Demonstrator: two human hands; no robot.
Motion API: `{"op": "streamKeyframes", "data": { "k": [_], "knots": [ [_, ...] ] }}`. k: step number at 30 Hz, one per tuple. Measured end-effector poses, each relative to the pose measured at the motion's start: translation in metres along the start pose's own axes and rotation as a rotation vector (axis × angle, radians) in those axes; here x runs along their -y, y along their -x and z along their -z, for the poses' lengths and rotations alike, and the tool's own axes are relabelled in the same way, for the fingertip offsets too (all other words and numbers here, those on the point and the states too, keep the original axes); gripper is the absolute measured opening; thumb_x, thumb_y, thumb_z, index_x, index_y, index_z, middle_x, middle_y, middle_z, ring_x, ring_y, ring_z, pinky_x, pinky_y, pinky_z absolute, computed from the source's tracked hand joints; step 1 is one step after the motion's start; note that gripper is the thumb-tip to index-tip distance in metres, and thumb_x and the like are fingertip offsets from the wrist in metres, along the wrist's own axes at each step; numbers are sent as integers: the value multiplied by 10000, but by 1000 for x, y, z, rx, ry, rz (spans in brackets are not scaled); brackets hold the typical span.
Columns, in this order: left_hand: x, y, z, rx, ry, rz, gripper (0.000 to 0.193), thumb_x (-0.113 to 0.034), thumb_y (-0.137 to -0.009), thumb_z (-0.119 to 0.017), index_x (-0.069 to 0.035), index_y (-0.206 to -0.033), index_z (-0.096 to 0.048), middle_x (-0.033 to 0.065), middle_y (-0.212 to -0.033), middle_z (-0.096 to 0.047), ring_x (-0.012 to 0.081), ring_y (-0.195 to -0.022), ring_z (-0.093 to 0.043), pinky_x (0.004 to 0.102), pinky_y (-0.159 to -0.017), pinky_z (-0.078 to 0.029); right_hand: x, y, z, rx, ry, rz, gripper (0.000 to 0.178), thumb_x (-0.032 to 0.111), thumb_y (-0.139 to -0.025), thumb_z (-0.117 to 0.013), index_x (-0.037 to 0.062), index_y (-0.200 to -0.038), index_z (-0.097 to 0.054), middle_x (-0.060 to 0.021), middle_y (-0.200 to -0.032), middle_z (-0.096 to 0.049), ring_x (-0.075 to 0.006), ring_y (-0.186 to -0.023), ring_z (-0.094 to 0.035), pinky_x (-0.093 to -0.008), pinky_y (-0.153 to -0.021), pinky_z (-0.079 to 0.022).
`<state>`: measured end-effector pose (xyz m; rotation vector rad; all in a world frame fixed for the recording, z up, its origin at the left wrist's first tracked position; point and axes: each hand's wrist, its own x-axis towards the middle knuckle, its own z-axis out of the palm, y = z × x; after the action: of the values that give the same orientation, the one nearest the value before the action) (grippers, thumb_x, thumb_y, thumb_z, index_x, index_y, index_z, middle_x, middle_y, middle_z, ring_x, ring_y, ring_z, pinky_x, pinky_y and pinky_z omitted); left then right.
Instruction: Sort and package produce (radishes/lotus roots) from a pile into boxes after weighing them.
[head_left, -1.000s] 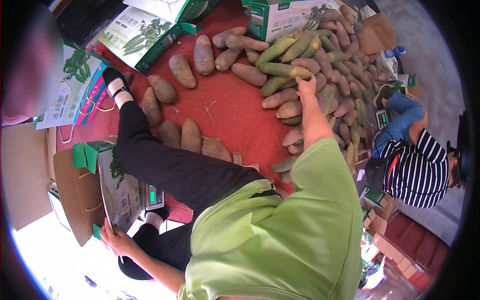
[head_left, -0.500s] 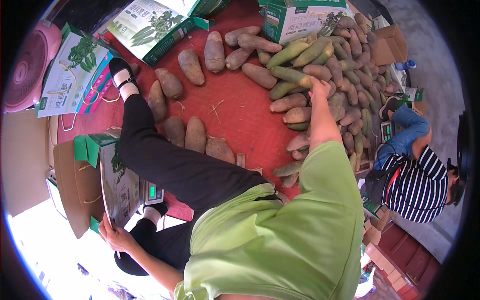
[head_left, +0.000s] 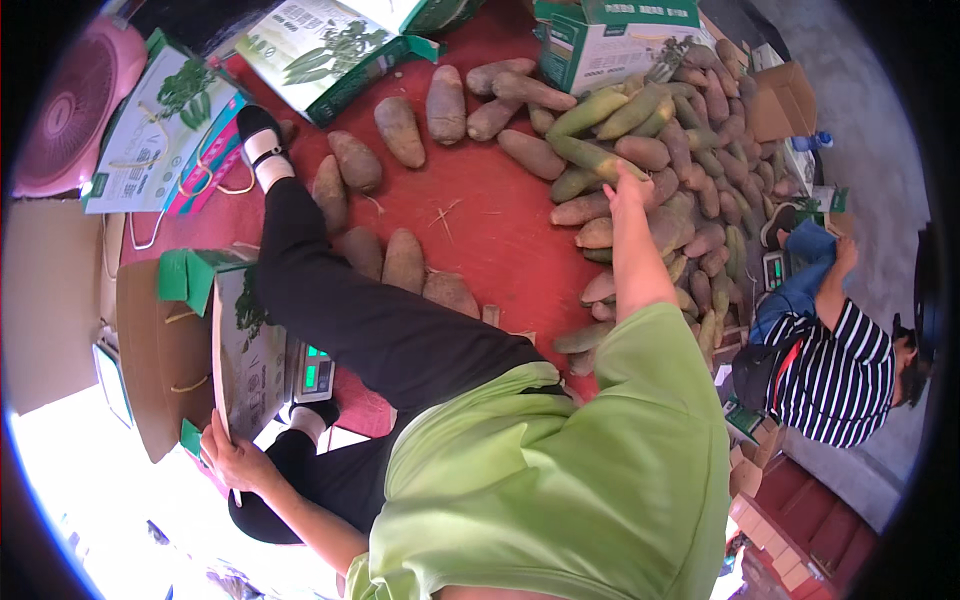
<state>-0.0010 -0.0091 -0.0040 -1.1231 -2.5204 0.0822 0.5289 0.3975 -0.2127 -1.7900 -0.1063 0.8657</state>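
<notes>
My right hand (head_left: 630, 190) reaches to the near left part of a large radish pile. Its fingers are closed around the near end of a long green radish (head_left: 583, 155), which lies against other radishes. Low on the left, my left hand (head_left: 236, 464) grips the near edge of an open cardboard carton (head_left: 240, 365) with a green-and-white printed side. That carton sits on a digital scale (head_left: 313, 374) with a lit green display. The carton's inside is mostly hidden.
Loose brownish radishes (head_left: 400, 132) form a ring on the red mat (head_left: 480, 220). Printed cartons (head_left: 620, 45) stand at the back, near a pink fan (head_left: 80, 105) on the left. A person in a striped shirt (head_left: 835, 370) sits at the right beside another scale (head_left: 774, 268).
The view has shifted slightly. My right hand has moved a little toward me at the green radish's end. My left hand keeps its grip on the carton. The other person's forearm has moved.
</notes>
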Motion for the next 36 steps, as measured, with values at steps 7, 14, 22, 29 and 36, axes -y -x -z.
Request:
{"op": "streamKeyframes", "data": {
  "k": [7,14,22,29,36],
  "knots": [
    [-9,4,-6,32,130,32,502,46,-636,-568,-160,-1084,-663,45,-1008,-603,292,-923,-560,400,-802,-459,-15,-2,3,143,410,768,588,63,-674,-802,-12,-1132,-440,-145,-1123,-512,-260,-1049,-510,-361,-952,-408],
    [-12,-2,10,-2,126,92,415,-30,-656,-626,-192,-1036,-666,-14,-931,-582,226,-879,-562,370,-751,-454,17,107,-43,583,554,957,548,71,-737,-750,14,-1203,-468,-116,-1150,-516,-210,-1045,-508,-320,-931,-407],
    [-3,-15,15,-42,111,44,374,-43,-658,-627,-184,-1004,-647,17,-903,-554,239,-855,-544,373,-704,-447,50,256,-97,1086,172,860,516,32,-776,-705,32,-1226,-455,-83,-1130,-517,-172,-1041,-513,-293,-916,-423],
    [-9,0,18,22,184,62,374,-46,-661,-636,-173,-1013,-648,-4,-905,-562,219,-864,-541,366,-724,-444,65,344,-108,1387,9,790,496,6,-811,-640,50,-1256,-425,-58,-1119,-525,-135,-1034,-510,-273,-919,-404],
    [-7,-5,17,-2,208,60,351,-53,-673,-629,-170,-1003,-659,-6,-890,-565,214,-844,-542,365,-713,-443,26,299,-106,1188,176,947,501,45,-774,-673,27,-1225,-456,-82,-1156,-517,-165,-1070,-495,-301,-931,-403]
  ]
}}
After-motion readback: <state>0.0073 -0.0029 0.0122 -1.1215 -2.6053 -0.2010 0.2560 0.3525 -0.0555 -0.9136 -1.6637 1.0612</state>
